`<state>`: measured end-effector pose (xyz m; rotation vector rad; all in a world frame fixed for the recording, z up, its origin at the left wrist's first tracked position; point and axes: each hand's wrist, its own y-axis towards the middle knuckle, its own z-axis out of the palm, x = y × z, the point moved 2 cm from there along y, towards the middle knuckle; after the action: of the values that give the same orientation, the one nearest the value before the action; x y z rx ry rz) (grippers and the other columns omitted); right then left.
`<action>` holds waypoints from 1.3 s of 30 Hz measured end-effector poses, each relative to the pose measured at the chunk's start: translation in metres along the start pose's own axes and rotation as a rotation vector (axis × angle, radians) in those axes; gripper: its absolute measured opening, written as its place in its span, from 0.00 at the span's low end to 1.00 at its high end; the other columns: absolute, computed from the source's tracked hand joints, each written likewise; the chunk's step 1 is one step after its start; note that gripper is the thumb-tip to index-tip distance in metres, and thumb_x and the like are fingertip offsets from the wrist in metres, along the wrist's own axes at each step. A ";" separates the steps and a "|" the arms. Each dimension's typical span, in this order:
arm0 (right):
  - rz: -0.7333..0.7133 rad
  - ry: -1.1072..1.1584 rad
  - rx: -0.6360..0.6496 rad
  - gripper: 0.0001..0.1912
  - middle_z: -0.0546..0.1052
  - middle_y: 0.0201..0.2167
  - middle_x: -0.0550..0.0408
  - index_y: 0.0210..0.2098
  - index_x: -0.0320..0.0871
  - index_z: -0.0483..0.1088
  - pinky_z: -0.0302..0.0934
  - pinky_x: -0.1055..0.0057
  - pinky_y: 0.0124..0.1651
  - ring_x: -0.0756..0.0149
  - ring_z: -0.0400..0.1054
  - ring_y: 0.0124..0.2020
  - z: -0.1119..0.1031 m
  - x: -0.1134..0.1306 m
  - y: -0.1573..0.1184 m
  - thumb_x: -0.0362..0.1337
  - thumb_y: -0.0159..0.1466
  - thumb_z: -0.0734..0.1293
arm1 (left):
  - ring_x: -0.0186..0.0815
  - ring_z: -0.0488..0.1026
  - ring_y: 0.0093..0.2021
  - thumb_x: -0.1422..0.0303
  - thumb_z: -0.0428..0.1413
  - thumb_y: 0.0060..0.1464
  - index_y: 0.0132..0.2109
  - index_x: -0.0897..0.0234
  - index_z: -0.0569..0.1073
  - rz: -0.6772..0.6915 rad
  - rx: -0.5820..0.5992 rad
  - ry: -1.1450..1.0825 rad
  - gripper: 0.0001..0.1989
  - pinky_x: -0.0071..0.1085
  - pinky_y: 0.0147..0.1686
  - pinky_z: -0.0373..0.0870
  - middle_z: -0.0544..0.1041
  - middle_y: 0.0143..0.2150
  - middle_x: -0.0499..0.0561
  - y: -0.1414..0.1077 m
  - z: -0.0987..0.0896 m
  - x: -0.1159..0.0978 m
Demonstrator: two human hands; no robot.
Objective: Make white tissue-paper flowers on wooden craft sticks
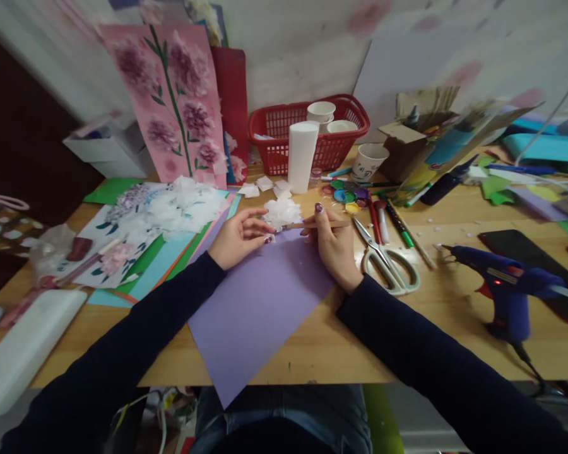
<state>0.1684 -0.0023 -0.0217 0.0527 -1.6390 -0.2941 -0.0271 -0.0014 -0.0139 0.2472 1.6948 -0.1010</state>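
Note:
In my right hand I hold a slim brown paintbrush between thumb and fingers. Its tip points left, close to a ruffled white paper flower at the far end of a purple sheet. My left hand is beside that flower, its fingers apart and slightly curled. A small white scrap shows near the left thumb; whether the thumb touches it I cannot tell. Several white paper squares lie just beyond the flower. Scissors with pale handles rest right of my right hand.
A red basket with paper cups stands behind a white cylinder. Paint pots and pens sit nearby. On the right are a blue glue gun, its red light lit, and a phone. White tissue paper covers sheets on the left.

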 end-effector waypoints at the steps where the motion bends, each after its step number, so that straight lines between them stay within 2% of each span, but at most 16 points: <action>1: 0.007 0.021 0.010 0.24 0.73 0.18 0.57 0.26 0.42 0.70 0.53 0.76 0.18 0.73 0.62 0.15 0.000 -0.001 0.001 0.55 0.63 0.59 | 0.33 0.76 0.35 0.72 0.63 0.41 0.50 0.66 0.65 0.027 -0.015 0.037 0.28 0.34 0.42 0.72 0.78 0.35 0.50 0.002 0.001 0.000; 5: 0.017 0.058 0.032 0.23 0.75 0.19 0.56 0.26 0.42 0.69 0.53 0.76 0.18 0.73 0.64 0.15 0.000 -0.004 0.003 0.55 0.62 0.61 | 0.33 0.76 0.35 0.74 0.60 0.44 0.54 0.64 0.64 0.131 -0.049 0.259 0.28 0.32 0.42 0.71 0.78 0.33 0.48 0.008 0.009 -0.003; 9: 0.016 0.046 0.042 0.21 0.75 0.20 0.56 0.26 0.41 0.70 0.54 0.76 0.20 0.72 0.65 0.17 0.000 -0.007 0.006 0.54 0.62 0.62 | 0.33 0.76 0.34 0.75 0.60 0.45 0.54 0.64 0.65 0.174 -0.072 0.463 0.27 0.29 0.39 0.70 0.79 0.33 0.47 0.012 0.017 -0.008; 14: 0.008 0.031 0.048 0.21 0.76 0.20 0.55 0.26 0.41 0.70 0.55 0.76 0.22 0.73 0.64 0.17 -0.001 -0.009 0.007 0.52 0.62 0.62 | 0.33 0.74 0.33 0.76 0.60 0.46 0.52 0.63 0.66 0.187 -0.127 0.543 0.24 0.29 0.36 0.68 0.79 0.33 0.47 0.016 0.021 -0.012; 18: 0.016 0.035 0.049 0.20 0.76 0.20 0.55 0.26 0.41 0.70 0.55 0.76 0.21 0.73 0.64 0.16 0.000 -0.008 0.006 0.51 0.62 0.63 | 0.34 0.75 0.35 0.76 0.60 0.47 0.52 0.63 0.66 0.214 -0.142 0.595 0.24 0.29 0.39 0.67 0.79 0.34 0.47 0.018 0.025 -0.012; 23: 0.074 0.099 -0.228 0.21 0.70 0.14 0.59 0.23 0.43 0.64 0.54 0.74 0.17 0.72 0.61 0.12 -0.008 -0.003 0.003 0.48 0.66 0.56 | 0.35 0.76 0.38 0.76 0.60 0.48 0.52 0.63 0.66 0.275 -0.187 0.689 0.23 0.29 0.42 0.66 0.79 0.35 0.47 0.021 0.027 -0.009; 24: 0.057 0.085 -0.247 0.21 0.69 0.13 0.60 0.23 0.44 0.64 0.54 0.75 0.16 0.72 0.60 0.11 -0.008 -0.001 0.002 0.48 0.67 0.55 | 0.35 0.76 0.37 0.76 0.59 0.48 0.51 0.63 0.66 0.291 -0.187 0.707 0.23 0.29 0.42 0.66 0.79 0.35 0.47 0.021 0.027 -0.007; 28: -0.090 -0.056 -0.094 0.22 0.70 0.14 0.59 0.23 0.43 0.64 0.55 0.76 0.19 0.73 0.62 0.13 -0.004 0.004 -0.001 0.49 0.67 0.56 | 0.33 0.76 0.34 0.76 0.60 0.48 0.50 0.62 0.67 0.372 -0.223 0.783 0.22 0.29 0.41 0.68 0.79 0.35 0.46 0.024 0.026 -0.004; 31: -0.124 -0.117 0.011 0.21 0.73 0.18 0.57 0.25 0.42 0.65 0.55 0.77 0.20 0.73 0.64 0.15 0.000 0.003 -0.002 0.49 0.67 0.55 | 0.32 0.76 0.33 0.76 0.61 0.48 0.49 0.61 0.67 0.407 -0.244 0.814 0.21 0.29 0.40 0.69 0.79 0.36 0.46 0.025 0.026 -0.002; 39: -0.116 -0.161 0.085 0.19 0.72 0.19 0.58 0.27 0.42 0.66 0.55 0.78 0.21 0.73 0.64 0.16 0.002 0.000 -0.001 0.47 0.67 0.57 | 0.33 0.75 0.36 0.78 0.59 0.48 0.49 0.63 0.67 0.426 -0.206 0.806 0.20 0.32 0.43 0.69 0.78 0.38 0.48 0.021 0.027 -0.003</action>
<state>0.1661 -0.0033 -0.0220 0.1934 -1.8114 -0.3235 0.0040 0.0135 -0.0132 0.5354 2.3821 0.5558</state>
